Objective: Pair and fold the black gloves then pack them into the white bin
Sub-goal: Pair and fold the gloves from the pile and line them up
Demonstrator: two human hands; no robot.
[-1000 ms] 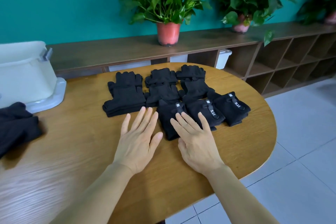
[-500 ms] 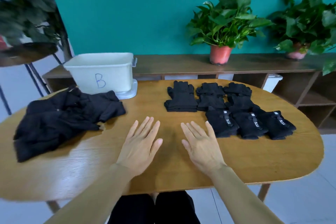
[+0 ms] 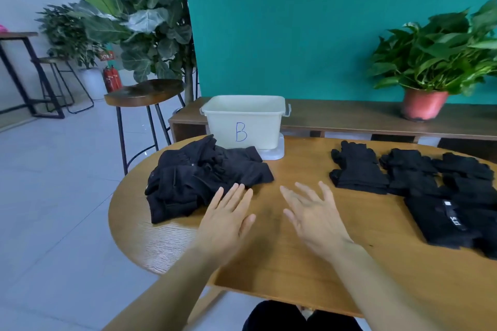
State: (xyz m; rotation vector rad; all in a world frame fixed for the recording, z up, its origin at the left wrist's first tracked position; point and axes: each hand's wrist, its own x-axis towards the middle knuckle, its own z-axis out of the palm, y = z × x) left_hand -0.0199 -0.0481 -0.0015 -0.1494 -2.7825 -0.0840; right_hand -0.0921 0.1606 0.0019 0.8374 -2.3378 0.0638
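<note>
Bright, flat, even light. A faint shadow lay on the tabletop (image 3: pixel 269 263) between left hand (image 3: pixel 227 223) and right hand (image 3: pixel 316 219), both softened by motion blur. Frame edges bowed, wide-angle.

The table (image 3: pixel 269 271) is light wood with visible grain and a soft sheen. The loose gloves (image 3: pixel 199 183) and the folded gloves (image 3: pixel 360 174) are matt black cloth. The white bin (image 3: pixel 261 118) is smooth plastic, faintly glossy. The stool (image 3: pixel 145 91) has a glossy dark wooden seat on thin black metal legs
</note>
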